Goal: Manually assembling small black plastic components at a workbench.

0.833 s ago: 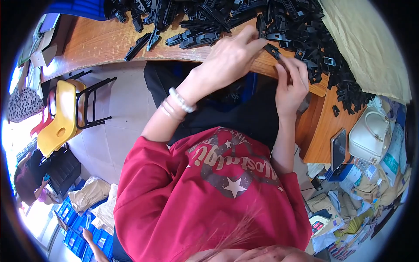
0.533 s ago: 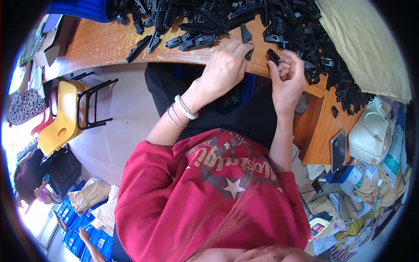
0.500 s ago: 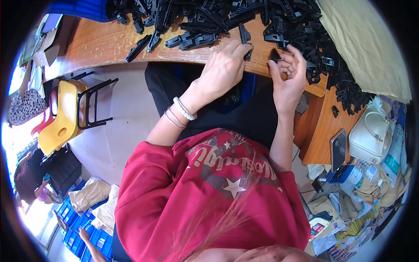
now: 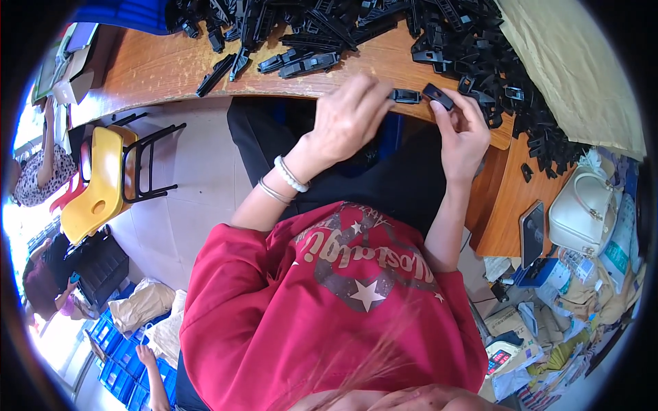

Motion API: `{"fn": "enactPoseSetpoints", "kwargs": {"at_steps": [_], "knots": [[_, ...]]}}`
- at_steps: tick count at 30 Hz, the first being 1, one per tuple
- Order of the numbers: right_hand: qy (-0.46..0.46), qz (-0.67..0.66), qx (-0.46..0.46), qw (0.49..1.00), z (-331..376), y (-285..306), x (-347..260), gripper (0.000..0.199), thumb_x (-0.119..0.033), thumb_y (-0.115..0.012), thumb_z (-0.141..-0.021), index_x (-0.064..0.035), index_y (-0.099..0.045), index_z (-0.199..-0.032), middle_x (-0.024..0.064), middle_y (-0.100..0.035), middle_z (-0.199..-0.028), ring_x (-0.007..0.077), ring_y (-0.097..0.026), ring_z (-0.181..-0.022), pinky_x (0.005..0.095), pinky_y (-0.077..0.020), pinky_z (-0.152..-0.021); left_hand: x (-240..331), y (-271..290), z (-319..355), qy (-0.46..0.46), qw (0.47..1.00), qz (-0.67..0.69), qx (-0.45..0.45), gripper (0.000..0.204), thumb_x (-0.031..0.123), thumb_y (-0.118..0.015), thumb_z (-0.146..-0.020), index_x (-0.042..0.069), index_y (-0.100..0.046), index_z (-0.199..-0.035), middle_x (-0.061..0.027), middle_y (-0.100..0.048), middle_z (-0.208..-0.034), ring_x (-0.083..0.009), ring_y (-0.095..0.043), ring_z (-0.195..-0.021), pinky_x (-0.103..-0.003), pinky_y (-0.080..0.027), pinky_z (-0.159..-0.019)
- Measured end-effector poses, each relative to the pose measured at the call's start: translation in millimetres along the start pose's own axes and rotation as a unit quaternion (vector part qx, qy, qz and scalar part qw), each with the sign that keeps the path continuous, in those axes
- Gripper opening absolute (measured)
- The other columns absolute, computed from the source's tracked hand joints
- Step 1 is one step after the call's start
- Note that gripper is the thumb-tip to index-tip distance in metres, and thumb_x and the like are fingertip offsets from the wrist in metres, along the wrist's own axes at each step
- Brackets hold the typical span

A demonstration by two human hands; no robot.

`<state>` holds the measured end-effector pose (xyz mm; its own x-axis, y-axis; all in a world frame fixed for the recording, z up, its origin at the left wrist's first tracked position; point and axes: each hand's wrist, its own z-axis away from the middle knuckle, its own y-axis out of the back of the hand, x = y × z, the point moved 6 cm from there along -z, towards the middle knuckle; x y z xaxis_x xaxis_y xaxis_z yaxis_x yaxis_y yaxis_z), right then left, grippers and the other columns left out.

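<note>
You sit at a wooden tabletop (image 4: 157, 65). A pale tiled floor (image 4: 199, 198) lies left; a yellow chair (image 4: 92, 185) stands there. Blue crates (image 4: 120, 353) sit near left, brightly lit.

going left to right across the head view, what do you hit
yellow chair → left hand → small black clip held by the left hand → black piece in the right hand's grip → right hand → dark phone → white handbag
</note>
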<state>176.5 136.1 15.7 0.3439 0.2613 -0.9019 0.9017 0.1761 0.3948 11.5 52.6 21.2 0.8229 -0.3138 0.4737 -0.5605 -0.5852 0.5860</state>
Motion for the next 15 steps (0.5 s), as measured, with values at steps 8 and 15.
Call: {"fn": "enactPoseSetpoints", "kwargs": {"at_steps": [8,15], "knots": [[0.058,0.04,-0.129,0.989,-12,-8,0,0.027,0.0,-0.073,-0.08,0.0011,-0.07,-0.107,0.0045,-0.059,-0.085,0.0094,-0.053,-0.072,0.0217,-0.0411,-0.061,-24,1,-6,0.111,0.985,0.071,-0.109,0.021,0.005,-0.073,-0.08,0.001,-0.069,-0.1,-0.01,-0.061,-0.093,-0.0254,-0.065,-0.076,-0.032,-0.052,-0.065],[0.068,0.013,-0.107,0.992,-10,-11,-1,0.028,0.001,-0.075,-0.077,-0.0004,-0.072,-0.104,0.0071,-0.063,-0.089,0.0161,-0.057,-0.076,0.0255,-0.0442,-0.065,-26,-2,-9,0.11,0.981,0.122,-0.102,0.015,0.004,-0.069,-0.081,0.001,-0.066,-0.096,-0.0108,-0.059,-0.091,-0.0315,-0.063,-0.075,-0.038,-0.05,-0.065]]}}
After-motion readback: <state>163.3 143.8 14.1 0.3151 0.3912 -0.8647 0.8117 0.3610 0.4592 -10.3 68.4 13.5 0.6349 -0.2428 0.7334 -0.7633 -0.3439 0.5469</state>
